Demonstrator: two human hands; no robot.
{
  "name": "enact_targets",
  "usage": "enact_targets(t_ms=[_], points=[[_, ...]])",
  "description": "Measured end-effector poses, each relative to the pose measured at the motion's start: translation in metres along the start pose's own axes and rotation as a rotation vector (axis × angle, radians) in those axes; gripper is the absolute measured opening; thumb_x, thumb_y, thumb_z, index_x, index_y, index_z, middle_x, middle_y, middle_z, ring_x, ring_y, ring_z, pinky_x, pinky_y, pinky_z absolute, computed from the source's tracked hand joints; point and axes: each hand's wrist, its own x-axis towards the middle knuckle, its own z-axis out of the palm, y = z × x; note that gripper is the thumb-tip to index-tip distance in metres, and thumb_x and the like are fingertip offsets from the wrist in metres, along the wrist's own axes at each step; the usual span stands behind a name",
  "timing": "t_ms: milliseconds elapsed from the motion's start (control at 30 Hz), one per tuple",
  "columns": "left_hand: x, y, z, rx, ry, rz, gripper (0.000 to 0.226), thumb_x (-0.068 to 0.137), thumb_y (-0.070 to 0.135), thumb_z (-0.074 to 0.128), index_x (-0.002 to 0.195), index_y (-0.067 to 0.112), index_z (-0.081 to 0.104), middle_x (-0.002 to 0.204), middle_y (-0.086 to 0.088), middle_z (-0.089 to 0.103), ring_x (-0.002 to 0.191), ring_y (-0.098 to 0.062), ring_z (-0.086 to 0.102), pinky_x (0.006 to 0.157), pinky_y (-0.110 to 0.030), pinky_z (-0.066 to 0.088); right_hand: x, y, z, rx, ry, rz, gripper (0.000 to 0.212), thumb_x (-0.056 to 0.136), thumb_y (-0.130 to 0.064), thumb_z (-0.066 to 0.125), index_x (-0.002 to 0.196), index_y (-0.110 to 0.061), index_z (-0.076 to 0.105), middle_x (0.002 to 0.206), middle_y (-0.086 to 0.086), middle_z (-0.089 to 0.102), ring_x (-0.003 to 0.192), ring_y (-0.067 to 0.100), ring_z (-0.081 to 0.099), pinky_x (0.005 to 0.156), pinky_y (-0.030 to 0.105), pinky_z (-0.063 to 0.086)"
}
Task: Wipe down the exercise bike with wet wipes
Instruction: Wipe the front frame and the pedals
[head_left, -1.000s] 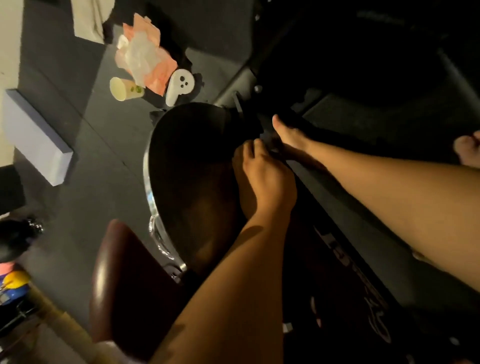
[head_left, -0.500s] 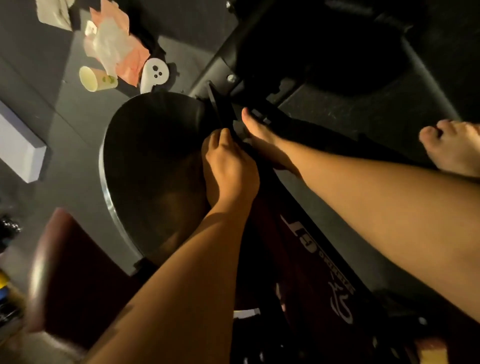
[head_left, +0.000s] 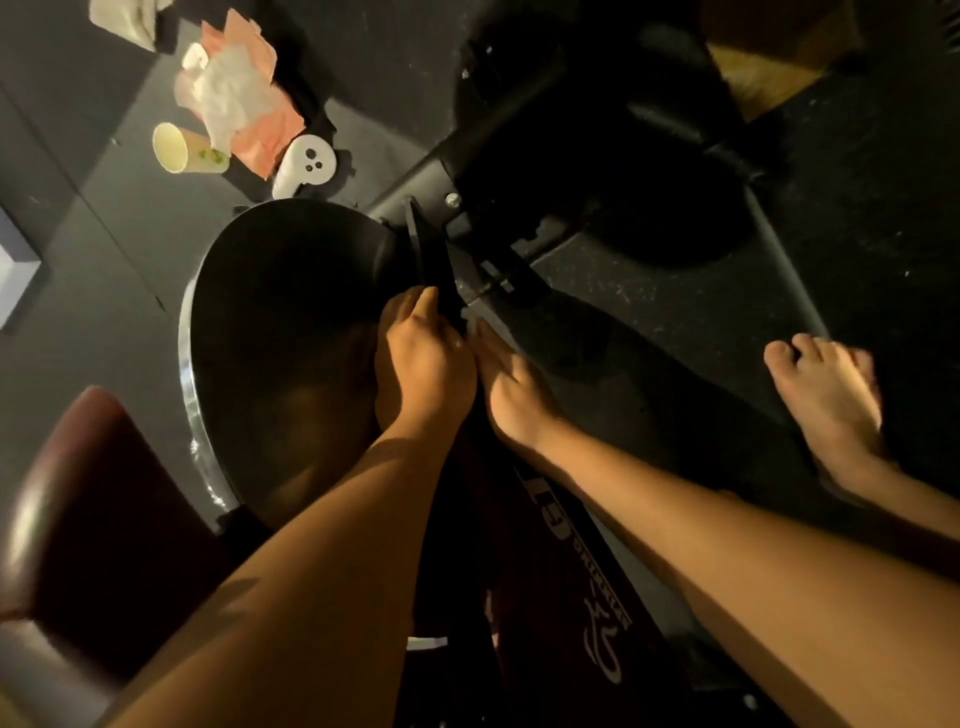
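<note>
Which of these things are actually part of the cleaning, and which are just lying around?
In the job: bike, left hand and right hand at its flywheel, pink packet, likely the wipes.
Lying about: cup, white controller, red chair, pale box.

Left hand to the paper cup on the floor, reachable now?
Likely yes, with a lean: only the flywheel lies between the left hand and the paper cup, and nothing stands over it.
</note>
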Motion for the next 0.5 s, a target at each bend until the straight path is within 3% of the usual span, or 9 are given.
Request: enact_targets(t_ms=[67, 133, 233, 333, 367, 433, 467, 500], points=[[0.001, -0.004, 0.0, 0.035, 0.0, -0.01, 0.038, 0.094, 0.001, 0.047, 0.129, 0.004, 0.06, 0.135, -0.011, 0.057, 0.13, -0.024, 0.047, 0.101, -0.015, 0.027, 0.021, 0.024, 0.023, 0.1, 0.162, -0.008, 0.068, 0.06, -0.001, 0.078, 0.115, -0.013, 0.041, 0.104, 0.012, 0.047, 0.096, 0.031, 0.053, 0.082, 0.049, 0.045], [0.003, -0.008, 0.001, 0.053, 0.022, -0.039, 0.04, 0.095, 0.005, 0.048, 0.133, 0.008, 0.058, 0.139, -0.008, 0.055, 0.132, -0.021, 0.046, 0.106, -0.017, 0.028, 0.011, 0.015, 0.012, 0.185, 0.074, 0.021, 0.072, 0.058, -0.004, 0.08, 0.118, -0.013, 0.041, 0.106, 0.012, 0.048, 0.099, 0.031, 0.052, 0.083, 0.048, 0.044], [0.006, -0.009, 0.002, 0.049, 0.018, -0.08, 0.041, 0.096, 0.006, 0.048, 0.136, 0.008, 0.056, 0.142, -0.008, 0.053, 0.135, -0.02, 0.045, 0.103, -0.008, 0.021, -0.01, 0.019, 0.023, 0.27, 0.092, 0.099, 0.084, 0.05, -0.005, 0.084, 0.121, -0.012, 0.039, 0.108, 0.013, 0.047, 0.102, 0.031, 0.05, 0.086, 0.049, 0.043], [0.007, -0.011, 0.002, 0.028, 0.001, -0.084, 0.041, 0.096, 0.006, 0.047, 0.135, 0.008, 0.057, 0.141, -0.007, 0.054, 0.133, -0.019, 0.047, 0.092, 0.007, 0.018, -0.033, 0.016, 0.012, 0.301, 0.198, -0.005, 0.095, 0.046, -0.002, 0.089, 0.125, -0.008, 0.036, 0.11, 0.016, 0.047, 0.101, 0.031, 0.05, 0.088, 0.05, 0.045], [0.008, -0.013, 0.002, 0.028, 0.005, -0.086, 0.041, 0.096, 0.006, 0.047, 0.135, 0.009, 0.058, 0.141, -0.006, 0.055, 0.132, -0.018, 0.048, 0.088, 0.01, 0.018, -0.063, -0.019, 0.0, 0.388, 0.154, -0.075, 0.085, 0.054, 0.002, 0.086, 0.125, -0.004, 0.038, 0.107, 0.015, 0.051, 0.097, 0.028, 0.052, 0.088, 0.046, 0.048], [0.008, -0.015, 0.002, 0.047, 0.026, -0.081, 0.041, 0.095, 0.007, 0.048, 0.133, 0.01, 0.06, 0.139, -0.005, 0.057, 0.131, -0.016, 0.05, 0.09, 0.007, 0.02, -0.132, -0.11, -0.012, 0.949, 0.037, -0.363, 0.038, 0.08, 0.001, 0.068, 0.116, 0.005, 0.055, 0.097, 0.002, 0.061, 0.086, 0.006, 0.055, 0.084, 0.024, 0.049], [0.008, -0.014, 0.002, 0.051, 0.033, -0.083, 0.04, 0.094, 0.007, 0.049, 0.132, 0.01, 0.06, 0.138, -0.005, 0.058, 0.13, -0.016, 0.05, 0.093, 0.003, 0.021, -0.161, -0.147, -0.018, 1.018, 0.09, -0.406, 0.019, 0.088, -0.004, 0.061, 0.106, -0.004, 0.064, 0.091, -0.007, 0.062, 0.081, 0.0, 0.055, 0.078, 0.018, 0.047], [0.008, -0.013, 0.002, 0.05, 0.037, -0.091, 0.04, 0.093, 0.007, 0.049, 0.132, 0.01, 0.061, 0.138, -0.005, 0.058, 0.13, -0.016, 0.05, 0.095, 0.0, 0.022, -0.172, -0.173, -0.036, 1.042, 0.103, -0.39, 0.017, 0.09, -0.008, 0.058, 0.102, -0.016, 0.067, 0.089, -0.012, 0.062, 0.081, -0.002, 0.057, 0.076, 0.019, 0.046]])
